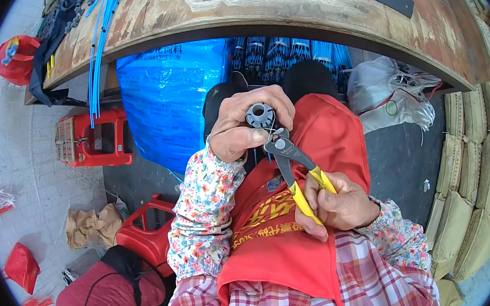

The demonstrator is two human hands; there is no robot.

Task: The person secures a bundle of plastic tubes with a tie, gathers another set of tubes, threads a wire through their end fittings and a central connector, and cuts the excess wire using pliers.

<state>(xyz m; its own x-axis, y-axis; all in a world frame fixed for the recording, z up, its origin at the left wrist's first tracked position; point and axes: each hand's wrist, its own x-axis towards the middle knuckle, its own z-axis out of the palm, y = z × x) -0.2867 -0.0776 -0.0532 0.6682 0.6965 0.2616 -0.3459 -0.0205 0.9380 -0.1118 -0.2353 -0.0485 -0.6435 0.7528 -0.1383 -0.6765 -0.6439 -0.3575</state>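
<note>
My left hand (242, 123) is closed around a grey ring-shaped plastic part (259, 116) with a round hole and notches in its rim. Thin wire-like strands show beside it. In my right hand (338, 201) are the yellow handles of dark-jawed pliers (284, 149), held spread apart. The pliers' head reaches the lower right edge of the grey part, beside my left thumb. Whether the jaws bite on a strand is too small to tell. Both hands are above my lap, over a red apron (280, 270).
A worn wooden table (248, 4) spans the far side, with blue cable strands (96, 60) hanging off its left. Below it are a blue plastic sack (167, 97), blue bundles (277, 55) and a white bag (383, 87). Red stools (103, 138) stand left; stacked sacks (481, 178) line the right.
</note>
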